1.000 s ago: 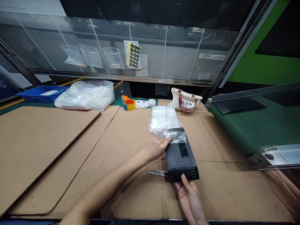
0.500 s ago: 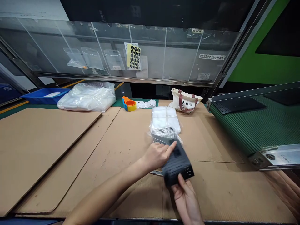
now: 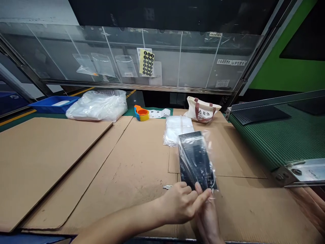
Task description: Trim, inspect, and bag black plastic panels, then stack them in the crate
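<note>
A black slotted panel point(image 3: 193, 156) is inside a clear plastic bag point(image 3: 208, 142), tilted above the cardboard-covered table. My left hand point(image 3: 181, 203) is closed at the bag's near end, its thumb and finger pinching the plastic by the panel's lower edge. My right hand point(image 3: 208, 213) grips the same end from below, partly hidden behind the left. Just beyond the bagged panel lies a banded stack of clear bags point(image 3: 175, 130). A thin silver pen-like tool point(image 3: 167, 187), partly hidden, rests left of the panel.
A green conveyor belt point(image 3: 274, 135) at the right carries black panels. Along the back are a cloth bag point(image 3: 203, 110), an orange-and-yellow tape dispenser point(image 3: 141, 113), a plastic-wrapped bundle point(image 3: 98, 105) and a blue tray point(image 3: 53, 104). A raised cardboard sheet point(image 3: 50, 159) covers the left.
The panel has gone from partly out of the bag to covered by it. My left hand has moved from the panel's top face down to its near end, beside my right hand.
</note>
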### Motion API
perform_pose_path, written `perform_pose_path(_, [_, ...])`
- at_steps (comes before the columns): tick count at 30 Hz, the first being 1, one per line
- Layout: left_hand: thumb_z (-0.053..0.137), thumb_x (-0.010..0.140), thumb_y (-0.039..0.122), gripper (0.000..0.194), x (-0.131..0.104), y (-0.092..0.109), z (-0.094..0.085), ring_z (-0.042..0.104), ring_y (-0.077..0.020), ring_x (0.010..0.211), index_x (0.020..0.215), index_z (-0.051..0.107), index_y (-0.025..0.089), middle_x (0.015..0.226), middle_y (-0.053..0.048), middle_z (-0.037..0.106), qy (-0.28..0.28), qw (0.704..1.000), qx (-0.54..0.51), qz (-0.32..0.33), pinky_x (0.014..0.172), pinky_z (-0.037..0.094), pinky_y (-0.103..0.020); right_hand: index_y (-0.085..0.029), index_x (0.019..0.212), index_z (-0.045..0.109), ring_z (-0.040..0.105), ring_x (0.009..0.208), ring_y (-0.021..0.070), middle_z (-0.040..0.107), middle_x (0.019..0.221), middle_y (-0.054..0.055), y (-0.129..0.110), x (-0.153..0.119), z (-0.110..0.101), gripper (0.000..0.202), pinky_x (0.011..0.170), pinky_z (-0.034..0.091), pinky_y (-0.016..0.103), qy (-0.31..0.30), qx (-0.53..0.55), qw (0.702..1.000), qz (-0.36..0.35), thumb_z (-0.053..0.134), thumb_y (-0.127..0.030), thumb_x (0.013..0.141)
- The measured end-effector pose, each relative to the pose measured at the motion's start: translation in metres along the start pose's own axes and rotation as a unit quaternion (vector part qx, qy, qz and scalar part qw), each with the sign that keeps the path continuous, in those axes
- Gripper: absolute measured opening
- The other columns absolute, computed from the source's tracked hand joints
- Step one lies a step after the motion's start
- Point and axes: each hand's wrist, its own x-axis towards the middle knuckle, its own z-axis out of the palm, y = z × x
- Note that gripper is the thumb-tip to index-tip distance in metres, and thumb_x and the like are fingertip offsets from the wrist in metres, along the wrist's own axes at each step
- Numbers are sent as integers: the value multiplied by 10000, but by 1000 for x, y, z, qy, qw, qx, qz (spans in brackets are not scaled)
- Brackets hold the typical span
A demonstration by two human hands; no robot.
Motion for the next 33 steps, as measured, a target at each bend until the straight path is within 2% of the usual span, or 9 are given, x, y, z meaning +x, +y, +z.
perform_pose_path(3, [319,908,72,474,-4,9,-2,501,-164,481,1374,363,-3,613,-31,613,15,998,-50,-30,426,319,-297,-239,703,701,664,598,165,687,628,-35,-3,-4,4,277,610,588,278,44,4,999,-8,823,-461,591])
perform_pose_path(7, [361,954,143,643,-18,11,-7,452,-125,456,1511,42,102,596,22,593,19,939,-218,-264,459,305,-245,-195,909,717,698,895,217,752,897,46,-7,-3,4,259,869,550,356,34,-109,986,-125,691,-421,784])
perform_pose_path(10, [479,921,209,664,-28,11,-15,433,-103,465,1509,174,161,575,50,561,-18,823,-415,-388,490,344,-202,-214,1173,658,558,1225,258,630,1281,105,-7,1,3,312,1034,441,450,-50,-287,920,-262,556,-328,902])
perform_pose_path(12, [631,828,257,617,-34,14,-18,558,-138,635,1409,434,187,738,-15,654,21,756,-494,-429,612,445,-221,-268,1277,590,430,1342,265,489,1436,86,-4,4,6,358,1075,389,500,-125,-398,828,-375,489,-248,933])
perform_pose_path(16, [795,656,324,493,-43,24,-15,598,-282,1074,1114,683,178,1105,-121,684,217,584,-552,-555,951,461,-362,-244,1386,472,265,1419,318,345,1522,95,8,9,24,450,1079,312,635,-199,-518,640,-533,402,-175,947])
perform_pose_path(19, [815,618,409,441,-50,30,-11,635,-293,1045,965,719,154,1043,-133,716,358,425,-565,-610,945,482,-378,-170,1422,409,280,1412,317,395,1491,136,18,7,41,521,1078,338,621,-233,-524,580,-578,418,-80,909])
perform_pose_path(22, [858,532,434,441,-61,29,-13,688,-245,883,826,717,137,889,-102,741,460,319,-541,-628,842,536,-314,-135,1384,454,358,1383,259,552,1371,133,21,-2,55,525,1077,416,502,-291,-482,559,-609,411,-8,877])
perform_pose_path(25, [879,501,383,387,-79,19,-22,678,-160,654,716,679,131,703,-37,716,498,260,-511,-651,658,559,-229,-118,1250,578,475,1308,217,673,1212,117,15,-15,66,392,1046,467,400,-389,-416,537,-623,404,-49,905])
perform_pose_path(33, [609,837,176,196,-149,-13,-55,618,-140,412,659,567,105,530,-71,668,492,257,-403,-728,412,515,-189,-202,1155,631,681,995,161,734,1057,71,-16,9,33,355,851,564,279,-379,-441,627,-519,456,-52,885])
